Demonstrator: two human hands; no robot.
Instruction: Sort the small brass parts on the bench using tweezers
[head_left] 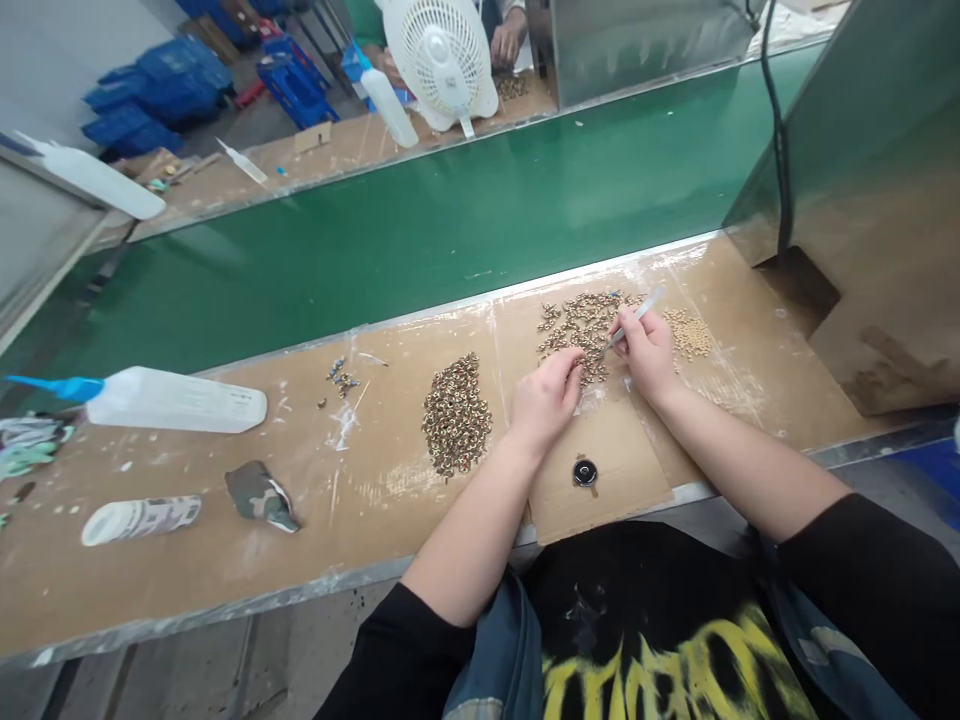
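My right hand (pixel 646 352) is closed around a slim tool (pixel 639 312) with a pale handle, whose dark, thin tip points down to the left. Beside it, my left hand (pixel 549 398) is closed in a pinch; whatever lies between its fingertips is too small to make out. Both hands are over the near side of a spread of small brass-coloured metal parts (pixel 577 322). A patch of tiny beige pieces (pixel 686 333) lies right of my right hand. Below the hands, a round black disc with a shiny ring (pixel 585 473) sits on a cardboard sheet (pixel 622 450).
A denser heap of metal parts (pixel 456 415) is left of my hands. Further left are a white bottle with blue nozzle (pixel 180 400), a white roll (pixel 142 519) and a camouflage-patterned scrap (pixel 261 494). Beyond runs a green belt (pixel 450 220); a person's hand (pixel 508 40) shows beside a fan (pixel 439 60).
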